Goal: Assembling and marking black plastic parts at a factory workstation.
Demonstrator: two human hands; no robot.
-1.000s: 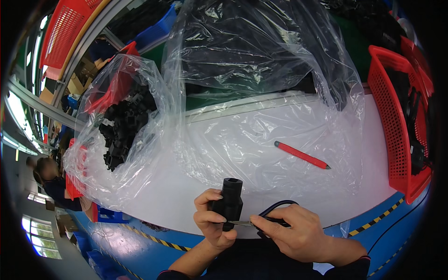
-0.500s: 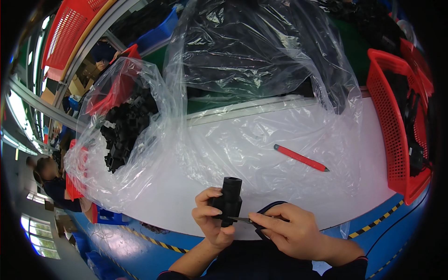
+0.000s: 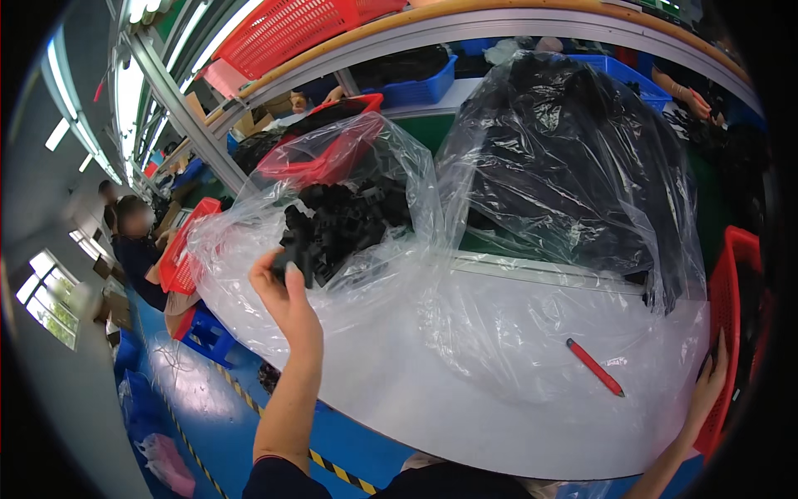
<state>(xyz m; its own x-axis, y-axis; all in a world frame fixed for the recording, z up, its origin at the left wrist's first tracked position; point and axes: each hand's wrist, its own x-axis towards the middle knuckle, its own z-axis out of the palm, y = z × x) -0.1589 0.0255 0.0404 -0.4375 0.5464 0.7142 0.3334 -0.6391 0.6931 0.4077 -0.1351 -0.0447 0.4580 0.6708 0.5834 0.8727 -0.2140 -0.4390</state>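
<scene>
My left hand is raised at the left, shut on a small black plastic part held against the open clear bag that is full of black plastic parts. My right hand reaches to the far right and rests against the rim of a red basket. Its fingers are partly hidden by the rim, so what it holds is unclear. A red pen lies on the clear plastic sheet between my hands.
A white table is draped in plastic. A large clear bag of dark parts stands at the back. Red baskets and blue bins line the rear shelves. A person sits at the far left.
My hands have parted. The left swung up and left to the bag with the black part, and the right swung out to the red basket on the right. The view turned leftward.
</scene>
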